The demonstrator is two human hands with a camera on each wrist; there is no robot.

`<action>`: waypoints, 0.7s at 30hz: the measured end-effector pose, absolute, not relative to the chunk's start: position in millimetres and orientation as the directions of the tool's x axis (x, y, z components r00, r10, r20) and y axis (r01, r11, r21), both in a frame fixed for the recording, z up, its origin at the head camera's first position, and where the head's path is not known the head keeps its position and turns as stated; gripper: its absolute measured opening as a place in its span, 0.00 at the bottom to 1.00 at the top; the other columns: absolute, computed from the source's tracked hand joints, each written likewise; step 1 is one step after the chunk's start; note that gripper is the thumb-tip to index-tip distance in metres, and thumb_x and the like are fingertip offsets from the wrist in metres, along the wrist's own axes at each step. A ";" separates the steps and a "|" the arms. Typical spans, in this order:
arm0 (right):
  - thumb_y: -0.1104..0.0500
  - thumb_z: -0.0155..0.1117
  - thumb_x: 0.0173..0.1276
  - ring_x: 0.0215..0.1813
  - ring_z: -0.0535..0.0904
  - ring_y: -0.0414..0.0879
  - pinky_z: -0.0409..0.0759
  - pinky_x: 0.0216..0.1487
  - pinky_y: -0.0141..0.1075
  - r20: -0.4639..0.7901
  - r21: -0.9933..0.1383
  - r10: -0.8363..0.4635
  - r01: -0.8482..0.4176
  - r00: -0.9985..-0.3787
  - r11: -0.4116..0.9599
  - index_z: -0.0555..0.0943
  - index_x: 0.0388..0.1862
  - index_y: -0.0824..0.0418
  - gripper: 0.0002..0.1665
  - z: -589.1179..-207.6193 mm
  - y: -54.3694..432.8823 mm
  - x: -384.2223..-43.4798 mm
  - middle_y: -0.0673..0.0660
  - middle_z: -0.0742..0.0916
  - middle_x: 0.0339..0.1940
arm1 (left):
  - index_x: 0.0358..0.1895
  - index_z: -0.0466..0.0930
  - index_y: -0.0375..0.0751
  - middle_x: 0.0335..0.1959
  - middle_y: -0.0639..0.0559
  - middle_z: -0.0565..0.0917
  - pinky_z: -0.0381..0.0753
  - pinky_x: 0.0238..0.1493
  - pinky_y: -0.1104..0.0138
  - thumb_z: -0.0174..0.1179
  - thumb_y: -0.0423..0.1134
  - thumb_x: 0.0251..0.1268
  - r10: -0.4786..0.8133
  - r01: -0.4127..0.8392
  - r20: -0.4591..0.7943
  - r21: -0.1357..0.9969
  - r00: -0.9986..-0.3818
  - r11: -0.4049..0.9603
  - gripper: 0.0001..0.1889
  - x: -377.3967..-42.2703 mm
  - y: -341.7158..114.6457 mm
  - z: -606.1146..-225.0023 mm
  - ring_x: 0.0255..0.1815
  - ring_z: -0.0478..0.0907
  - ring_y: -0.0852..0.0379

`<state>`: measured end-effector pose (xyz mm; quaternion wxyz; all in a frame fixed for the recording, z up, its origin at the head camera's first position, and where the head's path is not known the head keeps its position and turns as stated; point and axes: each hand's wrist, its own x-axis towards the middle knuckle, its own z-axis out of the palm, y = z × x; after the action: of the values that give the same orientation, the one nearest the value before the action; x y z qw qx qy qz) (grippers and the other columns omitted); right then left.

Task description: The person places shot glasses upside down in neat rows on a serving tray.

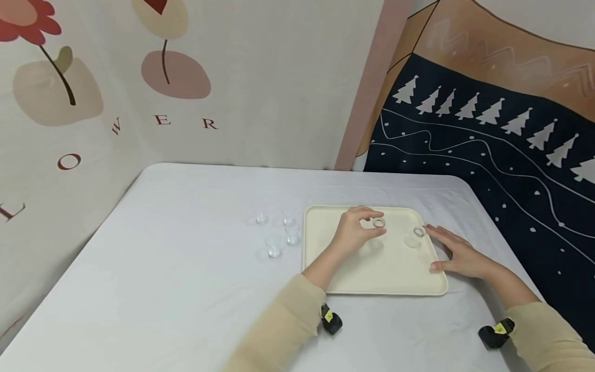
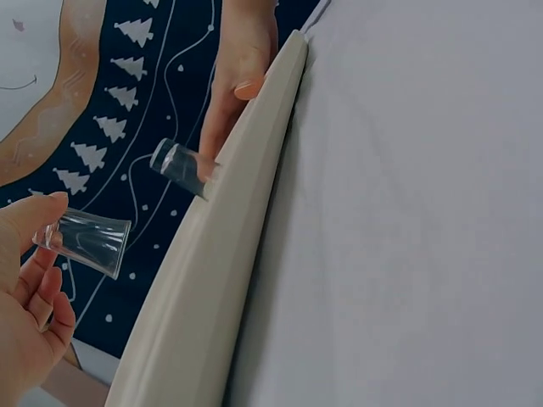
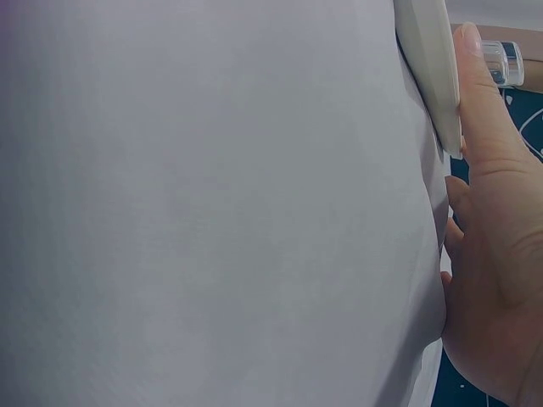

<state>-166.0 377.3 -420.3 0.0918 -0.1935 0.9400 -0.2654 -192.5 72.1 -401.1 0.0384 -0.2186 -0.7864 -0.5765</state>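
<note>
So a shot glass [image 2: 93, 242]'s pinched in the left hand [image 1: 354, 231], right of centre, above the cream tray [image 1: 372, 274]. Its edge is touched by the right hand [image 1: 462, 258], fingers loosely extended; second glass [image 1: 412, 241] nearby. Four more glasses [image 1: 273, 249] are parked mid-frame.

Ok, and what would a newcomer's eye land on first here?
Probably the navy-blue hanging with a row of white trees, at the right beyond the white-clothed table. Next comes the rectangular cream tray on that table, with the person's left hand pinching a small clear glass above it. Four more clear glasses stand left of the tray.
</note>
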 end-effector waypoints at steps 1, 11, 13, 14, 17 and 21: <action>0.49 0.76 0.50 0.70 0.47 0.75 0.42 0.58 0.74 -0.068 -0.534 -0.413 -0.317 -0.908 0.784 0.55 0.75 0.62 0.59 -420.4 377.3 -166.1 0.72 0.59 0.72 | 0.47 0.86 0.40 0.42 0.57 0.83 0.77 0.46 0.63 0.73 0.34 0.51 0.302 0.389 0.312 0.889 -0.901 0.241 0.17 -193.2 75.8 -401.8 0.43 0.73 0.60; 0.48 0.76 0.51 0.70 0.47 0.75 0.44 0.58 0.74 -0.080 -0.520 -0.415 -0.317 -0.906 0.793 0.54 0.75 0.61 0.58 -422.4 379.3 -167.6 0.72 0.59 0.72 | 0.47 0.86 0.42 0.40 0.58 0.83 0.69 0.39 0.79 0.73 0.35 0.51 0.330 0.431 0.328 0.845 -0.885 0.317 0.17 -196.6 104.3 -409.8 0.41 0.73 0.60; 0.48 0.76 0.51 0.70 0.47 0.75 0.44 0.58 0.74 -0.080 -0.518 -0.418 -0.321 -0.905 0.793 0.54 0.75 0.61 0.58 -422.2 380.0 -168.0 0.72 0.59 0.72 | 0.46 0.86 0.42 0.39 0.58 0.83 0.69 0.39 0.79 0.73 0.36 0.51 0.333 0.443 0.334 0.830 -0.882 0.340 0.17 -196.2 108.0 -410.8 0.41 0.73 0.61; 0.48 0.76 0.51 0.70 0.47 0.75 0.44 0.58 0.74 -0.080 -0.515 -0.418 -0.322 -0.905 0.794 0.54 0.75 0.61 0.58 -422.0 380.3 -168.2 0.72 0.59 0.72 | 0.46 0.86 0.43 0.39 0.58 0.83 0.68 0.39 0.79 0.73 0.36 0.51 0.335 0.447 0.335 0.823 -0.881 0.352 0.17 -195.9 109.7 -411.4 0.41 0.73 0.62; 0.48 0.76 0.51 0.70 0.47 0.75 0.44 0.58 0.74 -0.074 -0.510 -0.417 -0.325 -0.906 0.796 0.55 0.75 0.61 0.58 -422.3 381.7 -168.6 0.72 0.59 0.72 | 0.47 0.86 0.44 0.40 0.59 0.82 0.68 0.39 0.80 0.73 0.38 0.52 0.338 0.446 0.326 0.808 -0.883 0.385 0.16 -195.6 114.1 -412.8 0.40 0.71 0.64; 0.48 0.76 0.51 0.70 0.47 0.75 0.44 0.58 0.74 -0.071 -0.522 -0.422 -0.327 -0.904 0.788 0.54 0.76 0.60 0.58 -424.0 382.7 -169.2 0.72 0.59 0.72 | 0.47 0.87 0.46 0.40 0.59 0.82 0.67 0.40 0.81 0.73 0.39 0.52 0.338 0.440 0.314 0.795 -0.887 0.418 0.16 -196.1 118.8 -415.7 0.40 0.71 0.66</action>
<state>-169.2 382.7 -424.0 0.0921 -0.1988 0.9410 -0.2579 -196.1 118.8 -415.7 0.0525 -0.2315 -0.8404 -0.4873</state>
